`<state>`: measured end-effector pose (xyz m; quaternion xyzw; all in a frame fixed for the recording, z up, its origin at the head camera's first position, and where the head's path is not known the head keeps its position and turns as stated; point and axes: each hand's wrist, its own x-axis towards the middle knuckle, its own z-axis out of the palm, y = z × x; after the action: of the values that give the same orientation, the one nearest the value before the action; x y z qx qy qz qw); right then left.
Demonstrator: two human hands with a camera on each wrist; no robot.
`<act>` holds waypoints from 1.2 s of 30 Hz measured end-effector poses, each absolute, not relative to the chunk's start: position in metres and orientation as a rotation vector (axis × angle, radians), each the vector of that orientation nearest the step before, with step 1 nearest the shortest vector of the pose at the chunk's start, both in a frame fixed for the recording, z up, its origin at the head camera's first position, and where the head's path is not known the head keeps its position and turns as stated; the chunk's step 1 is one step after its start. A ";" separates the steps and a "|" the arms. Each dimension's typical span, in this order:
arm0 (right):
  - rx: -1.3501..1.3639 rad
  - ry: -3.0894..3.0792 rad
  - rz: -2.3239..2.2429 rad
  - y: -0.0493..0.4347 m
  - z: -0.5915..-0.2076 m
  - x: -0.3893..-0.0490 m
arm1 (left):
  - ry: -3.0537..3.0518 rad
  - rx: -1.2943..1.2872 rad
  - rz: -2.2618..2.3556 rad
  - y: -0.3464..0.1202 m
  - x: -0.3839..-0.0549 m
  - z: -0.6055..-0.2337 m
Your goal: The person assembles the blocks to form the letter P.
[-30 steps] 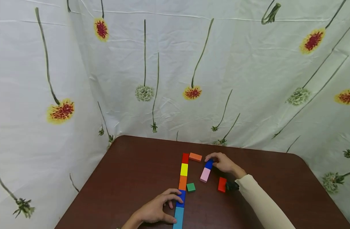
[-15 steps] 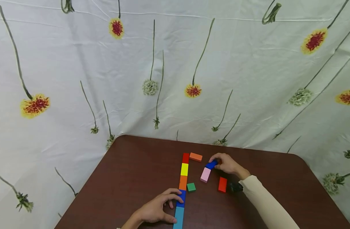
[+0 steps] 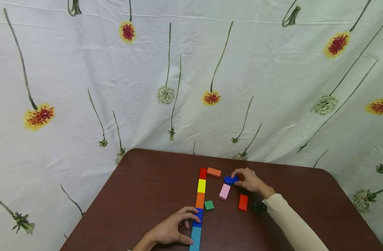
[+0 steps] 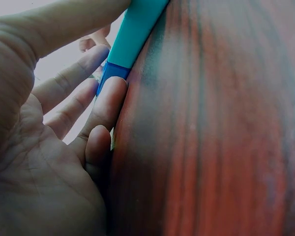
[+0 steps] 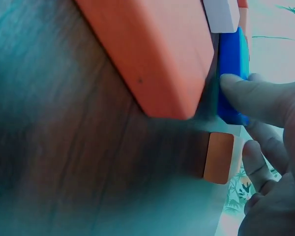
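Note:
In the head view my right hand pinches a blue block between thumb and fingers, just behind a pink block. The right wrist view shows the thumb against one side of that blue block. My left hand rests beside a straight row of blocks. Its fingertips touch another blue block and its thumb touches a light blue block. Farther up, the row holds an orange block, a yellow block and a red block.
A loose orange block lies by the row's far end, and a green block lies right of the row. Another red block lies near the right wrist. One more orange block is beside the right fingers. A patterned cloth hangs behind the table.
My right hand has turned the blue block from in line with the pink block to crosswise, shifting slightly right. The left hand has stayed in place.

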<state>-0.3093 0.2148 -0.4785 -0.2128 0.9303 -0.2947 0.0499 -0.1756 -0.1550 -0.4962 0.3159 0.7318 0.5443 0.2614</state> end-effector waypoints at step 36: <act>-0.543 2.957 -0.808 0.173 -0.477 -0.312 | 2.029 0.838 1.452 -0.158 -0.168 -0.489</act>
<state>-0.3125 0.1725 -0.4769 -0.1744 0.9497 -0.2596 0.0143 -0.1681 -0.1578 -0.4892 0.3081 0.7460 0.5339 0.2519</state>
